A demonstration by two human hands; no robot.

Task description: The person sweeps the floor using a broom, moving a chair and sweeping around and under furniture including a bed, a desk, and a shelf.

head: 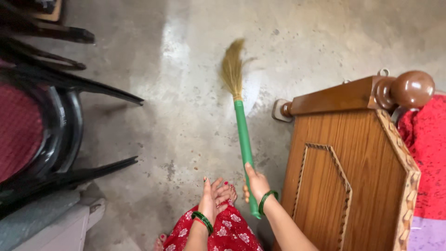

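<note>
My right hand (256,184) grips the lower end of a broom's green plastic handle (244,142). The broom's straw-coloured bristles (232,69) rest on the grey concrete floor (186,107) ahead of me. My left hand (207,197) hangs free with straight fingers and holds nothing, just left of the handle, above my bare foot with red nails (226,192). Green bangles sit on both wrists. A red floral garment (223,232) covers my legs at the bottom of the view.
A wooden bed footboard (353,167) with a round knob stands close on the right, with red bedding (427,153) behind it. Stacked black plastic chairs (51,135) stand on the left. A pale step or ledge (51,227) sits at the lower left.
</note>
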